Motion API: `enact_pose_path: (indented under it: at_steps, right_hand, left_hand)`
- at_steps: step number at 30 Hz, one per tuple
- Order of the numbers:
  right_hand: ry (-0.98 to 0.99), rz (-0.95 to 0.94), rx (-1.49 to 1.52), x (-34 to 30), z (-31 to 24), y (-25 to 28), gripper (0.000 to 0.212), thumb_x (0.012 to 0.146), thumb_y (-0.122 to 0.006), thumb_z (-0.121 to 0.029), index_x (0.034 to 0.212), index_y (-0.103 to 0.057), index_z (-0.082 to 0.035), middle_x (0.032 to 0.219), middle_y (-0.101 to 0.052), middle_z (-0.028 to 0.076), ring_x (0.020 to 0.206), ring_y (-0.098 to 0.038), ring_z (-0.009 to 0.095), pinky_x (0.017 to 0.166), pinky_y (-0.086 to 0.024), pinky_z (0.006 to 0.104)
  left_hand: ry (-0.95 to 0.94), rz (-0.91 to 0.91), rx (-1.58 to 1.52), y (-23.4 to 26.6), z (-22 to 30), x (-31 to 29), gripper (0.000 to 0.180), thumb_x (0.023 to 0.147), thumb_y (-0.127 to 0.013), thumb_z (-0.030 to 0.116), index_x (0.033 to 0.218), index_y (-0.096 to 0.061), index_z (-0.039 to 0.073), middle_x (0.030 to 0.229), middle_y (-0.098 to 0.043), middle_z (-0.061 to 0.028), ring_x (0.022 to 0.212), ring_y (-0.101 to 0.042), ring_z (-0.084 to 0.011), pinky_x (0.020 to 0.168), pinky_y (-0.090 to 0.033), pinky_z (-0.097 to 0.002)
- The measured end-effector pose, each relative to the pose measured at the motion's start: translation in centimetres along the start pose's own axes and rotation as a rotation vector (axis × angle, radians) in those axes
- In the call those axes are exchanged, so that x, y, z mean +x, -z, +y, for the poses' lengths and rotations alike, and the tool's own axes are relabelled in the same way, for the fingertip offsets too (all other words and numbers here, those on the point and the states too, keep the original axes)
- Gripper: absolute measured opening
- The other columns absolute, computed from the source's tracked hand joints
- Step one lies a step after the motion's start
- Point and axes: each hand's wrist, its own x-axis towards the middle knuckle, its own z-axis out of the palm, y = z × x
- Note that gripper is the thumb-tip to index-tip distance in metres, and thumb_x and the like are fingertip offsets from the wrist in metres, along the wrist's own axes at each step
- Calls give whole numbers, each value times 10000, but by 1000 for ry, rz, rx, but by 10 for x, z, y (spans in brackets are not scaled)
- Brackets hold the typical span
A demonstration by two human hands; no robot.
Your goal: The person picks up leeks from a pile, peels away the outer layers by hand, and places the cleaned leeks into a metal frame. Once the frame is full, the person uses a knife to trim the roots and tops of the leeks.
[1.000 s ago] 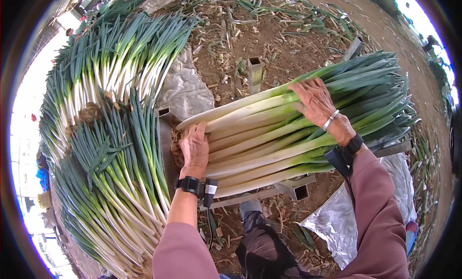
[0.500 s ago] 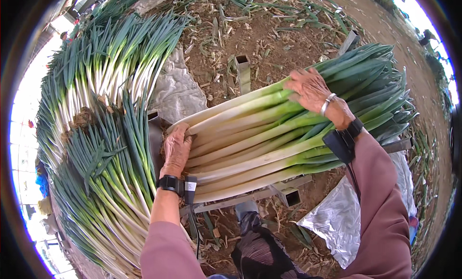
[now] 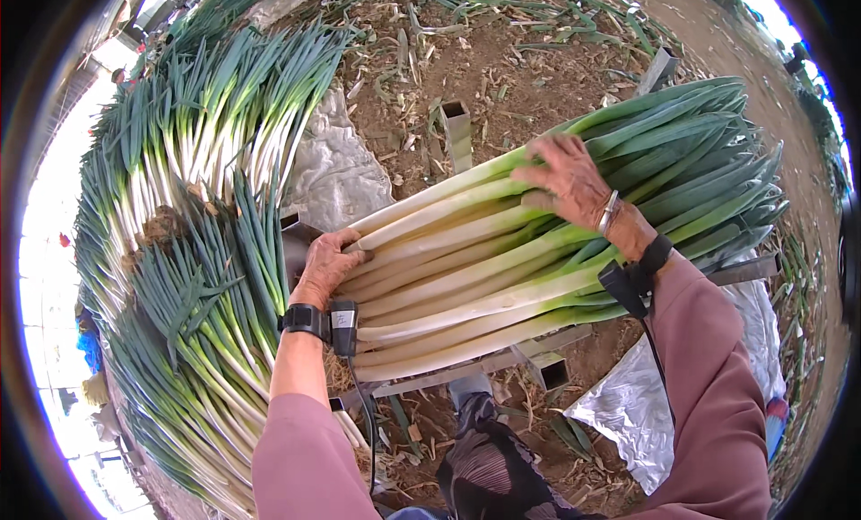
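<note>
Long green onions (image 3: 484,282), thick and white-stemmed with dark green tops, lie side by side in a bundle on a metal frame (image 3: 457,125). Their root ends are at the left and their leaves fan out to the right. At the upper left end of the bundle, my left hand (image 3: 330,267) has its fingers curled over the root ends of the outermost stalks. My right hand (image 3: 567,183) is over the far stalks where white turns green. Its fingers are spread and a little blurred, with nothing gripped in them.
A large pile of green onions (image 3: 193,358) spreads over the ground at left. A pale sheet (image 3: 332,170) lies beside it, and a silver sheet (image 3: 628,412) is at lower right. Square frame posts (image 3: 659,69) stick out around the bundle. Leaf scraps litter the soil.
My right hand has shifted slightly left and nearer along the stalks, and its fingers have spread. My left hand stays at the root ends. The whole view has shifted a little.
</note>
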Motion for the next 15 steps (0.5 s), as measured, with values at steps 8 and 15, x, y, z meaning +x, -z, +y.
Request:
enact_pose_path:
  at_steps: [8, 15]
  right_hand:
    - [132, -201, -51, 4, -1, -11, 414, 658, -728, -287, 1037, -618, -162, 1091, -494, 82, 1094, -452, 288, 962, -346, 450]
    - [26, -160, -46, 12, -13, -9, 374, 640, -747, -252, 993, -646, -178, 1017, -488, 60, 1056, -441, 252, 920, -346, 409]
  left_hand:
    - [-435, 349, 827, -19, 36, -22, 322, 727, -682, 168, 1016, -595, 54, 922, -574, -173, 827, -594, -346, 728, -482, -411]
    - [-221, 321, 608, -38, 24, -31, 166, 821, -504, 56, 985, -534, 60, 919, -508, -170, 845, -585, -377, 700, -508, -461]
